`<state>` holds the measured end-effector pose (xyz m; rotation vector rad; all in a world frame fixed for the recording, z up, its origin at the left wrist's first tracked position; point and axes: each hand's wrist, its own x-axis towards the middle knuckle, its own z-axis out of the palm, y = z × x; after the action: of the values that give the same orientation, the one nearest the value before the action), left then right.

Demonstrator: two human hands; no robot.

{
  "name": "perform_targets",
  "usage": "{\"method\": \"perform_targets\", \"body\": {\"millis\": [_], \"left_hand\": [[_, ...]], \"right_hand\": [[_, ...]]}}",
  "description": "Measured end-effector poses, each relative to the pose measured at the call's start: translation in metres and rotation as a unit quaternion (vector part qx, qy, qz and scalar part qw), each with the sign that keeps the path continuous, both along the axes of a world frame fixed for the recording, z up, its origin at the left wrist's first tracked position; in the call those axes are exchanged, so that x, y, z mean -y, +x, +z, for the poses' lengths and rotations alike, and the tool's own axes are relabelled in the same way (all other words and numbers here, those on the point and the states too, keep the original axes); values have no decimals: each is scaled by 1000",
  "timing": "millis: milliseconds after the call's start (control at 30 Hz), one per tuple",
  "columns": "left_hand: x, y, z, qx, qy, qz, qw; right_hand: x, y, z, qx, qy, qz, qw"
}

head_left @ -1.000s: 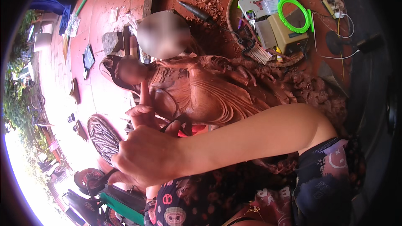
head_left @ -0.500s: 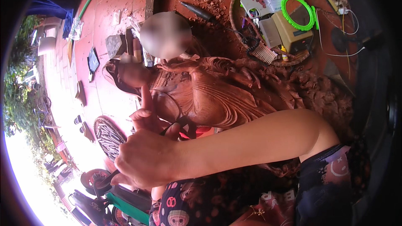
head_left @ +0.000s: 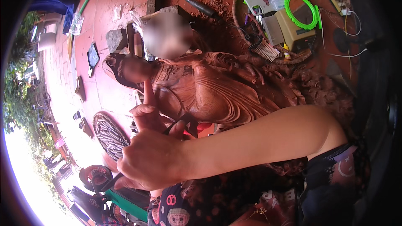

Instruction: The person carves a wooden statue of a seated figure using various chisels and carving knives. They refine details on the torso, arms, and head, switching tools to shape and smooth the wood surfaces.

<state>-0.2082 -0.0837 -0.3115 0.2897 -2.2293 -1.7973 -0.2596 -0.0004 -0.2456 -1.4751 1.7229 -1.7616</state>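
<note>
A reddish-brown carved wooden statue (head_left: 205,88) of a robed figure lies across the view, its head to the left. My right hand (head_left: 153,159) is closed in a fist around a dark slim tool (head_left: 109,183), whose exact kind I cannot make out. One end sticks out below the fist and a dark part shows by the thumb. My left hand (head_left: 147,115) is beyond the right one and partly covered by it. Its index finger stretches up to the statue's face, seemingly touching it, while its other visible finger bends near the right thumb. What the left hand grips is hidden.
Several slim tools fill a round basket (head_left: 109,134) at left. A woven tray (head_left: 236,16) at upper right carries a green ring, a phone case and a tan box. A dark pen-shaped power tool (head_left: 200,6) lies among wood chips. A motorbike (head_left: 96,180) stands lower left.
The view has shifted slightly, and my right hand sits a little lower and farther right. Both hands keep nearly the same pose at the statue.
</note>
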Motion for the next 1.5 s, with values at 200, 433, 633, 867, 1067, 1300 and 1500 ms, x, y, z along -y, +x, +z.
{"method": "perform_targets", "body": {"millis": [200,433,633,867,1067,1300,1500], "left_hand": [[-12,4,3,-49,7,-16,999],[-5,1,3,-54,-67,-54,995],[-10,2,1,-56,-81,-69,993],[12,4,55,79,-150,-89,982],[44,15,84,67,122,1,990],[116,99,36,-86,299,187,932],[167,207,-64,-3,227,496,838]], "right_hand": [[0,9,-10,-4,-18,12,1000],[-8,14,-15,-34,-11,-30,999],[-20,18,-11,-58,12,20,998],[2,7,24,-16,-4,-50,999],[-17,-101,26,104,-145,-95,979],[-134,-133,7,181,133,-86,971],[-149,-91,-16,-200,151,-68,966]]}}
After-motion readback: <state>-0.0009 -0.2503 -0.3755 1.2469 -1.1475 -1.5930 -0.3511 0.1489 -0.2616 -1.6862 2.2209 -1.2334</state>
